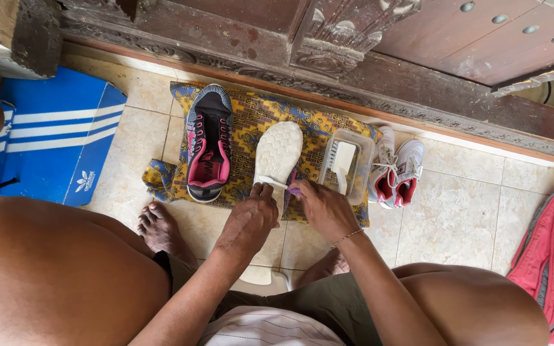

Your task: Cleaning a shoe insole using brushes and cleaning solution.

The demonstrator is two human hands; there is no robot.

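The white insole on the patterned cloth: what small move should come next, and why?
Probably draw the small brush in the right hand along the white insole. The left hand already pins its near end, and the brush sits at that edge.

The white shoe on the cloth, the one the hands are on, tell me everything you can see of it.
The white shoe lies sole up on the patterned cloth, toe pointing away from the person. Its sole looks like pale, pebbled foam, rounded at the toe. The left hand pins its heel end; the right hand holds a small purple-handled tool at that same end. A dark and pink sneaker lies to one side, a clear tub holding a brush to the other.
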